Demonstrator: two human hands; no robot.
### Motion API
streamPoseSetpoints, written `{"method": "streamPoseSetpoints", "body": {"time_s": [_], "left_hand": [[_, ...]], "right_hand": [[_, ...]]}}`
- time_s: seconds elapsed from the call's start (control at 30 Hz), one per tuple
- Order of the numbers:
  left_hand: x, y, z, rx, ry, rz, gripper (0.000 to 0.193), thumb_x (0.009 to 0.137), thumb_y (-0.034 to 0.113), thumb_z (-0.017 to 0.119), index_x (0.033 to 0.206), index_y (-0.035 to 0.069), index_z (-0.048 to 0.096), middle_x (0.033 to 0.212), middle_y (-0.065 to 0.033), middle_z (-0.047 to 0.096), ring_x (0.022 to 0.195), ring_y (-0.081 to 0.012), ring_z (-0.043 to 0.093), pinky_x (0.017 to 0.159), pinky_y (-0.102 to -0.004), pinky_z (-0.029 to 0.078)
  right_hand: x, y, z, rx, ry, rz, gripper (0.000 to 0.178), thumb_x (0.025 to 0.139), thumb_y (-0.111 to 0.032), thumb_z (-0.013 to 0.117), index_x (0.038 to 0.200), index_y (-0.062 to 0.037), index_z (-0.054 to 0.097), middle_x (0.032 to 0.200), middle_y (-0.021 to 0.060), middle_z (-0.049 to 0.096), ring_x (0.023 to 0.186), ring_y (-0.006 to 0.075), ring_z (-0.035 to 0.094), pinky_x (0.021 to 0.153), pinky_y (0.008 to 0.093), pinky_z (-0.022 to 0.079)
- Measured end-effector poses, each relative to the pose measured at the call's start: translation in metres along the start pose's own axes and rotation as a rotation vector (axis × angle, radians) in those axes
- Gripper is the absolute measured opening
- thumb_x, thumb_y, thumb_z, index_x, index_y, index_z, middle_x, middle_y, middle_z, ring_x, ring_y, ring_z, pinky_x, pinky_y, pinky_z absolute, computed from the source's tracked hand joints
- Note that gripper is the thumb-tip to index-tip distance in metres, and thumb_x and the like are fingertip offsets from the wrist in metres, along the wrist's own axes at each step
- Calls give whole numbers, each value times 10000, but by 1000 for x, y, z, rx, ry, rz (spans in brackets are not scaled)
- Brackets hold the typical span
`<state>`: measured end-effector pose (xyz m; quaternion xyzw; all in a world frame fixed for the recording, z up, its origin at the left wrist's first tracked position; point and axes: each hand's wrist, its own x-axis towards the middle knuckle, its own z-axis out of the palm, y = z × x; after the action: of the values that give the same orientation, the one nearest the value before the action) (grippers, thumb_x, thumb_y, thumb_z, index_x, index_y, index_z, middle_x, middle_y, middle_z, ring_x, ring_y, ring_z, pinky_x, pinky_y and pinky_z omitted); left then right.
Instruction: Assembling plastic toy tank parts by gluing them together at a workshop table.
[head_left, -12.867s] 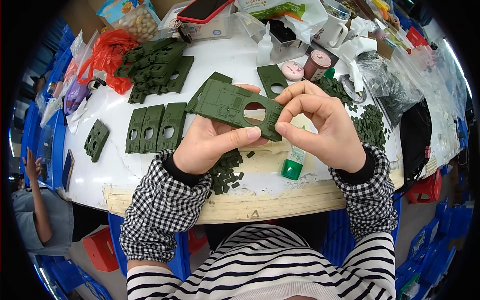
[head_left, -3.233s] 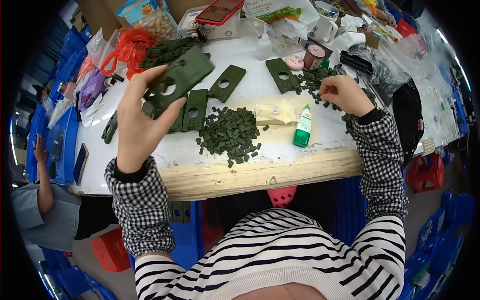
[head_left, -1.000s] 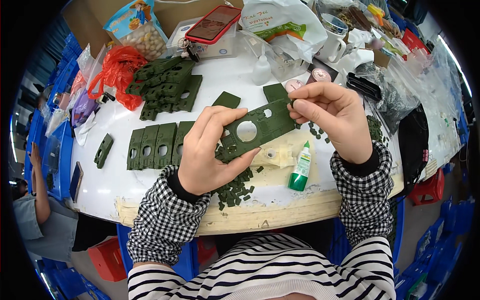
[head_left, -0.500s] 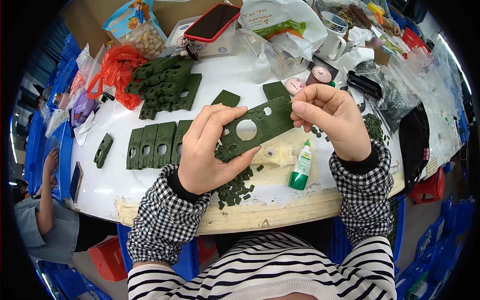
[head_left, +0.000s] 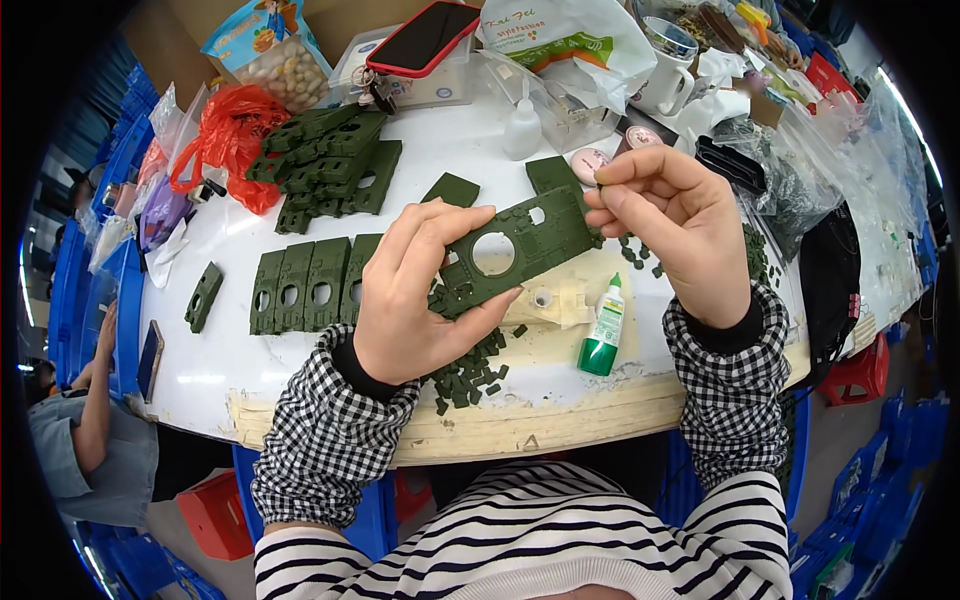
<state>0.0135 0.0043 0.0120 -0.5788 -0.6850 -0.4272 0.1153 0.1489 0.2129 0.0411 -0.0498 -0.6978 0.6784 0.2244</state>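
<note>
My left hand (head_left: pixel 395 300) grips a dark green plastic toy vehicle hull (head_left: pixel 535 250) by its left end, thumb below and fingers above. The hull is tilted and has one large round hole and a smaller one. Just off its upper right corner, my right hand (head_left: pixel 685 230) pinches a tiny dark piece (head_left: pixel 600 186) between thumb and forefinger; most of it is hidden. Below the hull lie a green-and-white glue bottle (head_left: pixel 600 338), a cream-coloured block (head_left: pixel 565 312) and a heap of small green parts (head_left: pixel 465 382).
More hulls stand in a row (head_left: pixel 296 285) at left, with a stack (head_left: pixel 345 165) behind them. A single green part (head_left: pixel 204 298) lies farther left. At the back are a red phone (head_left: pixel 424 38), a white squeeze bottle (head_left: pixel 522 130) and a mug (head_left: pixel 665 80). Another person's arm (head_left: pixel 95 410) shows at far left.
My right hand has drawn slightly up and away from the hull's right end, and the tiny piece now shows at its fingertips. My left hand keeps the hull nearly in place.
</note>
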Motion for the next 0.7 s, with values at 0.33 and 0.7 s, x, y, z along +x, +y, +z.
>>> {"method": "streamPoseSetpoints", "body": {"time_s": [0.33,0.7], "left_hand": [[0,1,-1,5,11,28,583,662,87,853,1189,4,618,1069,-162,631,975,-299,625,823,-363,517],[1,-1,0,93,25,132,585,664,90,861,1190,9,621,1043,-146,655,955,-297,650,1005,-458,488]], "right_hand": [[-2,-1,2,-212,-33,-156,144,883,-27,712,1015,30,722,973,94,736,865,118,692,801,242,555],[-5,-1,13,-188,27,-64,106,864,-58,734,941,14,735,918,75,715,831,113,669,754,234,530]]}}
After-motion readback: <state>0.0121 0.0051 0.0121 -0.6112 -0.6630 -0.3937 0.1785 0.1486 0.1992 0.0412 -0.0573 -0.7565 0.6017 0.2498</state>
